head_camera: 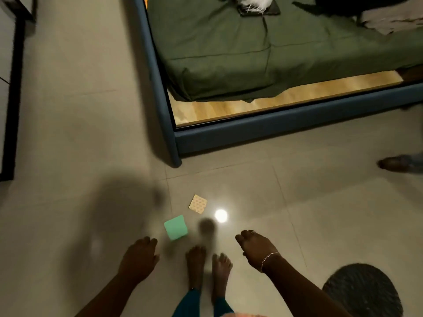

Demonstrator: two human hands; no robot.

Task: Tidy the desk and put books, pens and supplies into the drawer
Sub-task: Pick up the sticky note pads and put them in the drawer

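green pad [175, 227] on open tile [91, 133] before us
left hand [139, 259], right hand [256, 249] hang loose, empty; bed frame [177, 143] corner well beyond.

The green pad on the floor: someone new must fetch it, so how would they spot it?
From the corner of the blue bed frame, look toward the person's bare feet. The green pad lies just ahead of the left hand. Unlike the tan dotted square nearby, it is plain mint green and bigger.

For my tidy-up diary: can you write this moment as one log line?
left hand: empty | right hand: empty | green pad: on floor, untouched | patterned card: on floor, untouched
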